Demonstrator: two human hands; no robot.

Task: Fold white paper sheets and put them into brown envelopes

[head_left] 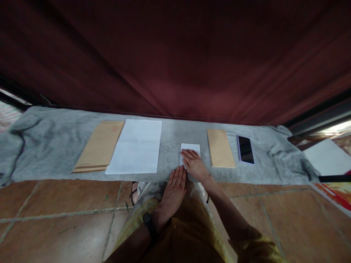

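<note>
- A faint reddish mark [115, 128] near the far end of the left stack of kraft envelopes [98, 148] is too small to read.
- The right hand [194, 165] rests palm down on the small white paper [191, 146], its fingers extended, slightly parted and angled far left; the forearm comes in from the near right.
- The left hand [176, 184] lies flat at the paper's near end, fingers straight and pointing far, a dark wristband [149, 224] on its wrist.
- The small white paper sits on the grey-covered surface [175, 131], between white sheets [134, 146] at left and a kraft envelope [221, 148] at right.
- A smartphone [246, 149], screen dark, lies farther right.
</note>
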